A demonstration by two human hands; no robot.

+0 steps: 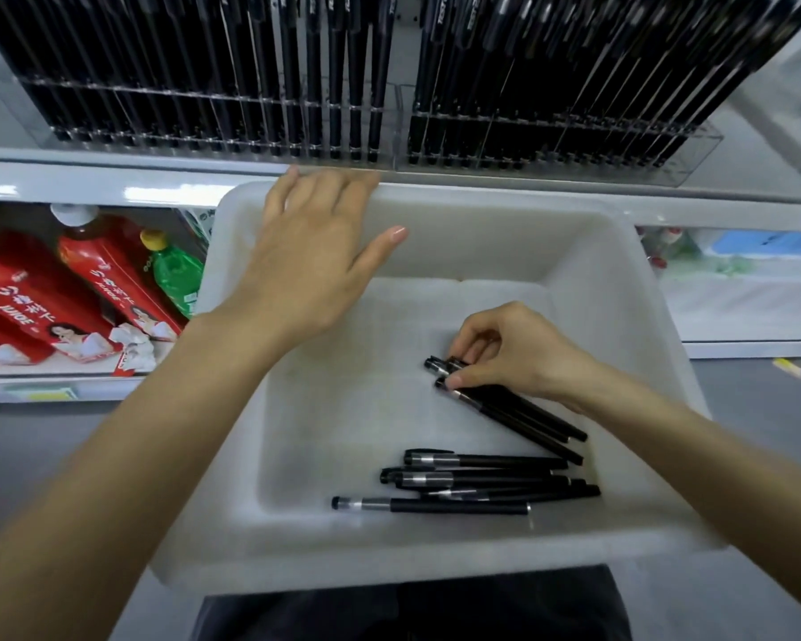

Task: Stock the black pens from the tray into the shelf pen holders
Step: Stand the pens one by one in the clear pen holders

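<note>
Your left hand [313,252]: upper centre of the frame, palm down on the far rim of the tray. The fingers lie fairly straight with their tips at the shelf edge, and the thumb is spread out to the right over the tray's inner wall. It rests there without gripping.
Your right hand [514,349]: right of centre, down inside the tray. The fingers are curled, and thumb and fingertips pinch the cap ends of a small bundle of pens.
Bundle of pens [523,416]: about three black pens side by side, slanting from your fingers down to the right. Their far ends are on or just above the tray floor; you cannot tell which.
Loose pens [477,478]: a handful of black pens lying roughly level across the lower middle of the tray floor, some overlapping, just below the bundle.
Tray [482,201]: white plastic, filling the centre of the frame, its far rim right up against the shelf edge.
Shelf edge [112,178]: a pale strip running across the frame under the holders.
Pen holders [158,141]: clear slotted racks across the top of the frame, packed with upright black pens.
Juice cartons [24,307]: red, on the lower shelf at the left.
Green bottle [176,275]: just right of the cartons, beside the tray's left wall.
</note>
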